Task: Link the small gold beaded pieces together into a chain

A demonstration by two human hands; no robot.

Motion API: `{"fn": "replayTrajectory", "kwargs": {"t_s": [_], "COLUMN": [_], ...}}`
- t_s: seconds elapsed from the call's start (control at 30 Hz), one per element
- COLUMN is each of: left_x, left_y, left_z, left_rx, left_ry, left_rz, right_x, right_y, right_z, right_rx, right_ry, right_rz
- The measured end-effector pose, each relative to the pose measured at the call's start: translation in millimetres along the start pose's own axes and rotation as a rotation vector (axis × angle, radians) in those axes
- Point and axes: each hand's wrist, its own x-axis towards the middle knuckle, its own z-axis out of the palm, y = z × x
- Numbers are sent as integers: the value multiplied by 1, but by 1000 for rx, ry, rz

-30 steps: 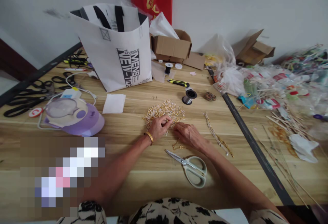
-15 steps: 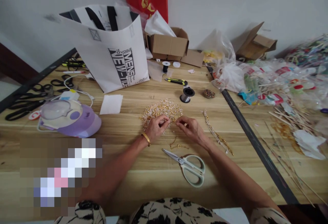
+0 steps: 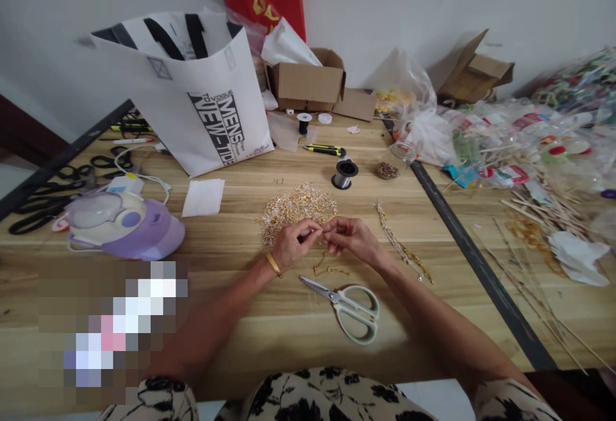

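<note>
My left hand (image 3: 294, 242) pinches at the near edge of a pile of gold and clear beads (image 3: 297, 206), and a gold bangle (image 3: 274, 265) circles its wrist. Its fingertips meet those of my right hand (image 3: 352, 239), which is also pinched. What the fingers hold is too small to make out. Just below the hands lies a short gold chain with a ring (image 3: 330, 270). Closer to me rest scissors with pale green handles (image 3: 356, 312), blades pointing left. Finished-looking silver and gold strands (image 3: 399, 244) lie right of my right hand.
Behind the beads stand a wire spool (image 3: 344, 175), a yellow-black utility knife (image 3: 325, 150) and a small dish of brown beads (image 3: 387, 170). On the left are a purple bottle (image 3: 144, 231), black scissors (image 3: 38, 203) and a white bag (image 3: 212, 100). Plastic bottles and sticks (image 3: 510, 145) crowd the right.
My right hand has moved left, so its fingertips now touch those of my left hand. The whole view has shifted slightly; the beads and scissors lie as before.
</note>
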Motion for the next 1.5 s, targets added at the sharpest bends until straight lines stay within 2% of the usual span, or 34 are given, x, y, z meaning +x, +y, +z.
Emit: {"fn": "replayTrajectory", "kwargs": {"t_s": [0.37, 0.53, 0.7, 0.8, 0.93, 1.03, 1.17, 1.5], "left_x": [-1, 0, -1, -3, -9, -14, -18, -22], "left_y": [0, 2, 13, 26, 39, 42, 43, 53], "left_z": [2, 3, 5, 8, 11, 12, 13, 16], "left_rx": [118, 102, 107, 135, 267, 365, 384, 387], "left_ry": [-118, -85, -87, -239, -599, -762, -877, -1010], "left_rz": [38, -2, 6, 69, 256, 333, 332, 346], "right_x": [-2, -2, 1, 2, 3, 2, 2, 4], "right_y": [16, 19, 26, 31, 34, 32, 32, 34], "right_z": [-6, -12, -17, -18, -18, -18, -18, -17], "right_rx": [-389, -240, -67, -15, 1, -23, -23, 19], "right_ry": [32, 10, 61, 78, 100, 116, 144, 117], "right_rz": [-127, -113, -85, -74, -92, -112, -109, -102]}}
